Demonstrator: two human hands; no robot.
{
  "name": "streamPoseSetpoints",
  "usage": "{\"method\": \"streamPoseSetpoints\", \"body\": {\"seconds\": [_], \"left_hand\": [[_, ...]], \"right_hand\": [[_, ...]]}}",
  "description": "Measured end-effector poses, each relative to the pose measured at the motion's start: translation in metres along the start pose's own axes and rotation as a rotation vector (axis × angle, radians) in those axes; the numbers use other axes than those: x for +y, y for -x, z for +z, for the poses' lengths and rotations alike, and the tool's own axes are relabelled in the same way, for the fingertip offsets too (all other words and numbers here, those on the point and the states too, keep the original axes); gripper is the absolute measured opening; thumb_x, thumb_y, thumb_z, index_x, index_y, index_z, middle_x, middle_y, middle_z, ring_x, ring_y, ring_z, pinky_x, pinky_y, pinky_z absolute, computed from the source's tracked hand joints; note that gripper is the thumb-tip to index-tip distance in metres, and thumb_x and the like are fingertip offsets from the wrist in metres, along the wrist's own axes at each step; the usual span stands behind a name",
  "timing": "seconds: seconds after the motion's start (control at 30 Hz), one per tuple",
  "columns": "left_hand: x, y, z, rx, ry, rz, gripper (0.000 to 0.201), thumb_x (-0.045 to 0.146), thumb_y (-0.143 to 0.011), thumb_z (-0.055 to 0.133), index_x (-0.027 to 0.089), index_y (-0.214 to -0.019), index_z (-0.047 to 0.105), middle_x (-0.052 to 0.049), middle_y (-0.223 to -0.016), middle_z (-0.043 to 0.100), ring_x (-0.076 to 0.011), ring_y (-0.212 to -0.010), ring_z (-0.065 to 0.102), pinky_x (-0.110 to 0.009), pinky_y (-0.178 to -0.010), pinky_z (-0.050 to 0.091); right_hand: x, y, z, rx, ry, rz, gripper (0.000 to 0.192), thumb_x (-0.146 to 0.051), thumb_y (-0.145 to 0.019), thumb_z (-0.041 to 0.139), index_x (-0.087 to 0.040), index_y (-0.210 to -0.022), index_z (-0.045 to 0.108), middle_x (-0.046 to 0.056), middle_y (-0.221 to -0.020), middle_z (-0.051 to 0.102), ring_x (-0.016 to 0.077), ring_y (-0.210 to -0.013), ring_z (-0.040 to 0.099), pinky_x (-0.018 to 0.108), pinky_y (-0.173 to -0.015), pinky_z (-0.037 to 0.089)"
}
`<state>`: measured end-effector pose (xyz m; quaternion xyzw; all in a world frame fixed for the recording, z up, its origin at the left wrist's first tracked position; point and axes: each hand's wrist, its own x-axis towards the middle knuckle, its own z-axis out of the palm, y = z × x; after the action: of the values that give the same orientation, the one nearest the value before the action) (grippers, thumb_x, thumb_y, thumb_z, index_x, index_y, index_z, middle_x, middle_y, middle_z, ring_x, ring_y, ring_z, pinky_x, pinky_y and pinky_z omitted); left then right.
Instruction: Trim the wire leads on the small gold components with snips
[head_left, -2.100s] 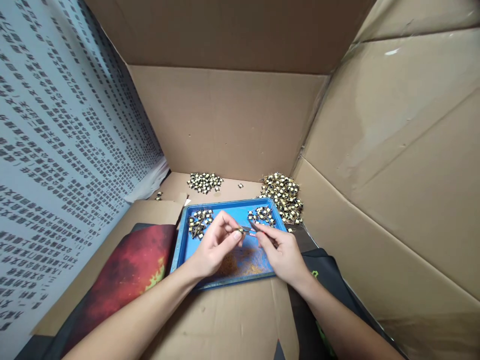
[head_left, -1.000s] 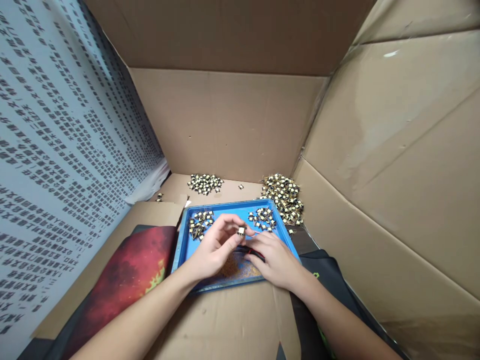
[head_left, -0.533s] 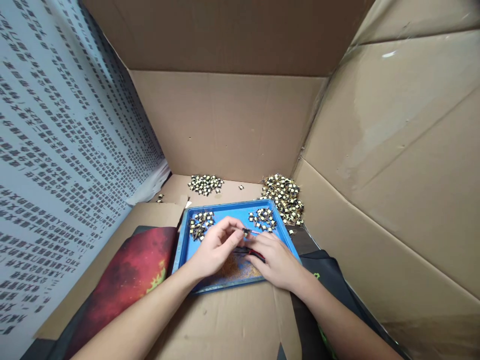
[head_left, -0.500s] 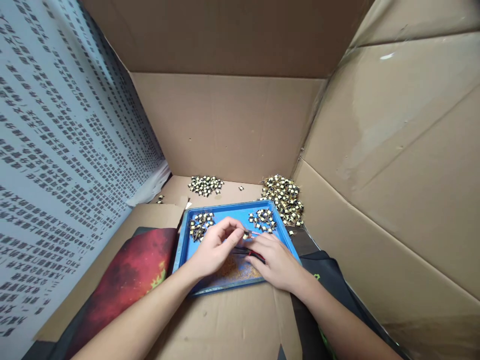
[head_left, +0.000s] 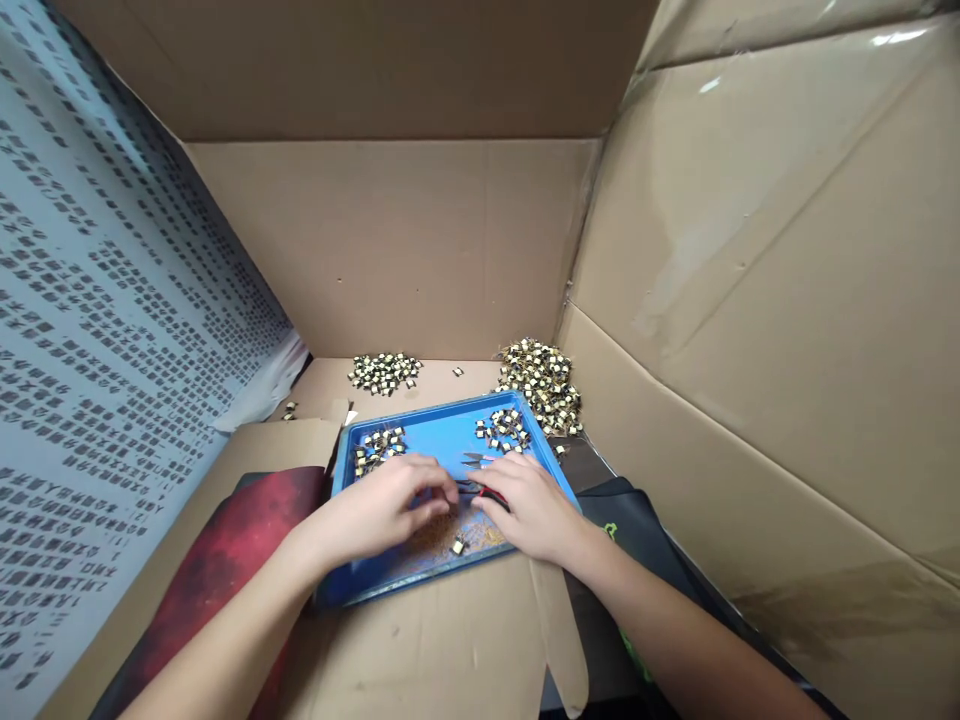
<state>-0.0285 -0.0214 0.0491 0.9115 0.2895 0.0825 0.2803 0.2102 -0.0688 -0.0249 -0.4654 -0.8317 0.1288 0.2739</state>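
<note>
My left hand (head_left: 401,505) is over the left half of the blue tray (head_left: 420,580), its fingers curled and its thumb apart from them. Nothing shows between them. In my right hand (head_left: 529,505) is a pair of wire cutters (head_left: 474,461) with red-and-black handles; its pointed jaws stand apart and face left. One small black-and-yellow coil component (head_left: 458,545) is by itself in the tray's front part, below my left thumb. Fine copper-coloured wire clippings (head_left: 431,538) are scattered around it.
Inside the tray are a back-left cluster of components (head_left: 379,447) and a back-right cluster (head_left: 504,430). Behind it are a left pile (head_left: 385,373) and a larger right pile with wires (head_left: 544,385). Cardboard walls (head_left: 390,250) enclose the back and right. A red-patterned cloth (head_left: 247,545) is at left.
My left hand has moved left, away from the cutters, and let go of the component, now low in the tray. My right hand still holds the cutters. The camera view has shifted right.
</note>
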Motion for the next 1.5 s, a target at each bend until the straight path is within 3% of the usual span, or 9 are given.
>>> {"method": "streamPoseSetpoints", "body": {"seconds": [0.2, 0.63, 0.87, 0.97, 1.07, 1.13, 1.23, 1.27, 1.5], "left_hand": [[0.012, -0.007, 0.022, -0.234, 0.024, 0.094, 0.032, 0.001, -0.085, 0.064, 0.022, -0.106, 0.077, -0.006, -0.105, 0.076, -0.0238, -0.109, 0.067, -0.036, -0.1, 0.048], [0.002, -0.005, -0.001, -0.193, 0.146, -0.004, 0.005, 0.022, -0.094, 0.064, 0.019, -0.097, 0.067, -0.003, -0.097, 0.071, -0.0185, -0.088, 0.062, -0.03, -0.082, 0.047], [-0.036, -0.024, -0.068, 0.381, 0.214, -0.058, 0.03, 0.043, -0.1, 0.057, 0.016, -0.113, 0.061, -0.006, -0.096, 0.07, -0.0179, -0.084, 0.066, -0.03, -0.074, 0.053], [-0.041, -0.024, -0.098, 0.845, 0.021, -0.015, 0.053, 0.038, -0.093, 0.068, 0.019, -0.14, 0.051, -0.011, -0.124, 0.069, -0.0222, -0.108, 0.067, -0.035, -0.09, 0.055], [-0.035, -0.011, -0.101, 1.149, -0.133, -0.059, 0.039, 0.031, -0.1, 0.057, 0.02, -0.137, 0.054, -0.01, -0.121, 0.07, -0.0202, -0.109, 0.067, -0.036, -0.097, 0.052], [-0.033, -0.003, -0.086, 1.049, -0.244, -0.128, 0.024, 0.03, -0.1, 0.055, 0.019, -0.118, 0.065, -0.007, -0.107, 0.073, -0.0193, -0.095, 0.068, -0.034, -0.089, 0.053], [-0.04, 0.0, -0.049, 0.396, -0.328, -0.101, 0.019, 0.026, -0.098, 0.055, 0.018, -0.098, 0.072, -0.007, -0.097, 0.074, -0.022, -0.091, 0.069, -0.035, -0.085, 0.053], [-0.044, -0.002, -0.036, 0.314, -0.374, -0.141, 0.019, 0.024, -0.097, 0.055, 0.018, -0.097, 0.073, -0.009, -0.097, 0.073, -0.0238, -0.092, 0.069, -0.036, -0.086, 0.053], [-0.065, -0.006, 0.005, 0.287, -0.572, -0.349, 0.032, 0.009, -0.092, 0.046, 0.014, -0.106, 0.075, -0.016, -0.102, 0.066, -0.0297, -0.095, 0.067, -0.043, -0.089, 0.051]], "right_hand": [[0.004, 0.0, 0.004, 0.023, 0.008, 0.099, 0.036, -0.024, -0.098, 0.064, -0.025, -0.134, 0.068, 0.009, -0.126, 0.073, 0.0276, -0.118, 0.062, 0.045, -0.103, 0.047], [-0.004, -0.004, -0.007, 0.154, -0.044, 0.114, 0.024, -0.021, -0.095, 0.067, -0.025, -0.118, 0.075, 0.006, -0.114, 0.075, 0.0268, -0.111, 0.062, 0.045, -0.098, 0.047], [-0.007, -0.019, -0.066, 0.428, -0.078, 0.083, 0.015, -0.023, -0.097, 0.064, -0.024, -0.106, 0.075, 0.007, -0.107, 0.075, 0.0268, -0.104, 0.064, 0.046, -0.094, 0.049], [-0.008, -0.02, -0.065, 0.362, -0.108, 0.076, 0.013, -0.023, -0.097, 0.063, -0.025, -0.103, 0.075, 0.006, -0.105, 0.076, 0.0262, -0.102, 0.066, 0.047, -0.095, 0.049], [-0.006, -0.014, -0.047, 0.247, -0.156, 0.064, 0.014, -0.022, -0.096, 0.065, -0.024, -0.105, 0.076, 0.007, -0.107, 0.076, 0.0254, -0.104, 0.065, 0.044, -0.095, 0.05], [-0.005, -0.013, -0.036, 0.208, -0.18, 0.059, 0.013, -0.02, -0.095, 0.066, -0.024, -0.103, 0.076, 0.006, -0.107, 0.076, 0.0245, -0.103, 0.065, 0.043, -0.095, 0.05], [-0.006, -0.023, -0.025, 0.184, -0.192, 0.056, 0.012, -0.019, -0.095, 0.066, -0.023, -0.101, 0.076, 0.006, -0.106, 0.076, 0.0242, -0.104, 0.065, 0.042, -0.096, 0.049], [-0.007, -0.029, -0.022, 0.175, -0.191, 0.046, 0.012, -0.019, -0.095, 0.066, -0.022, -0.101, 0.076, 0.006, -0.105, 0.075, 0.0241, -0.104, 0.065, 0.042, -0.096, 0.049], [-0.006, -0.049, 0.016, 0.235, -0.173, -0.108, 0.014, -0.016, -0.097, 0.062, -0.022, -0.097, 0.075, 0.004, -0.092, 0.076, 0.0217, -0.091, 0.065, 0.04, -0.093, 0.048]]}}
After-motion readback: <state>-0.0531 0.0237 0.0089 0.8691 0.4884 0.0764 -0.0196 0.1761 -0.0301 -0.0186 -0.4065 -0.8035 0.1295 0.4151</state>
